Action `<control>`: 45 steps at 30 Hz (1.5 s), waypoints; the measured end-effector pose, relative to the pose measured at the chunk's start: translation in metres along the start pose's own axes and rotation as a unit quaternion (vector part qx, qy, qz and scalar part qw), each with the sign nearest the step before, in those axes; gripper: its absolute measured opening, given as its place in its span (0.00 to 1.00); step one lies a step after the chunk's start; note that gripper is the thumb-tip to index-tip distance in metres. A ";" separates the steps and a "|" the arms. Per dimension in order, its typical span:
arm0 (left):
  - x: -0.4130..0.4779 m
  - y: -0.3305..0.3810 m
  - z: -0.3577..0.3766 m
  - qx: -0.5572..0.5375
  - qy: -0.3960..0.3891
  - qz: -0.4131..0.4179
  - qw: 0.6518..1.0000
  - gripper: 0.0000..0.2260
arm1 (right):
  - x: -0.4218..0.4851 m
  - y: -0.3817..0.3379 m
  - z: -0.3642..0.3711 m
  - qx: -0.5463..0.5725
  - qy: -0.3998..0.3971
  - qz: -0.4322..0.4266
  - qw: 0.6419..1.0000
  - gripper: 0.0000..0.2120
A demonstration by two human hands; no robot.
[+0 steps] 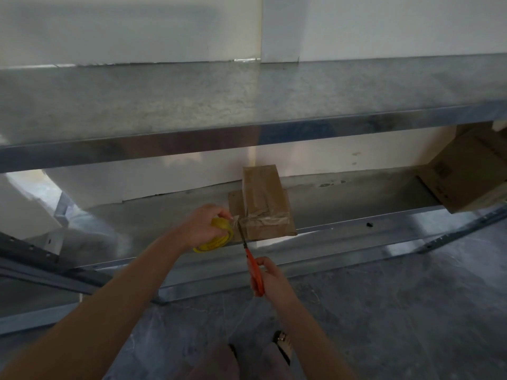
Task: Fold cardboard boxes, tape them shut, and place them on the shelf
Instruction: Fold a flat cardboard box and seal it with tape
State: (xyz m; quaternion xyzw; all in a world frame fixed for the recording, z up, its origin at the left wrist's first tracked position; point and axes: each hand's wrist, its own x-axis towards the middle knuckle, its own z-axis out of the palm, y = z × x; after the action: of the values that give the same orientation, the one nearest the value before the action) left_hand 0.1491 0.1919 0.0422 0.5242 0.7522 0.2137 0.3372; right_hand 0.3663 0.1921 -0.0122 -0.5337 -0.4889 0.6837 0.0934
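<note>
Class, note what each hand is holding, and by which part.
The left hand grips the yellow tape roll around its rim; the right hand holds the scissors by the orange handles.

A pale off-white wall (pixel 131 28) stands behind a grey metal shelf unit (pixel 301 131). Its upper shelf (pixel 192 102) spans the whole view, with a lower shelf (pixel 362 193) beneath. The floor (pixel 411 311) is dark grey and mottled. Soft light glints on the metal.
</note>
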 end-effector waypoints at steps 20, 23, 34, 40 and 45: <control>0.002 0.002 0.005 -0.004 -0.012 -0.001 1.000 0.15 | -0.018 0.025 -0.048 -0.340 0.147 -0.093 0.924 0.16; 0.003 0.001 0.006 -0.001 -0.007 -0.008 1.000 0.15 | -0.034 0.029 -0.080 -0.318 0.211 -0.156 0.911 0.19; 0.003 0.006 0.013 -0.008 0.024 -0.050 0.998 0.15 | 0.050 -0.042 -0.168 -0.421 0.286 -0.136 0.850 0.18; -0.009 0.013 0.023 -0.004 0.046 -0.089 0.995 0.14 | 0.125 -0.045 -0.206 -0.441 0.224 -0.091 0.865 0.20; -0.018 0.017 0.030 0.014 0.069 -0.113 0.991 0.14 | 0.156 -0.043 -0.222 -0.466 0.168 -0.135 0.858 0.21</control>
State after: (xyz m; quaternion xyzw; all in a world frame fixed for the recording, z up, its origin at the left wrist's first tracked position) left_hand 0.1863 0.1802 0.0385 0.4246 0.8309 0.1994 0.2993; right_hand 0.4675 0.4417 -0.0688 -0.5507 -0.7943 0.2565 0.0055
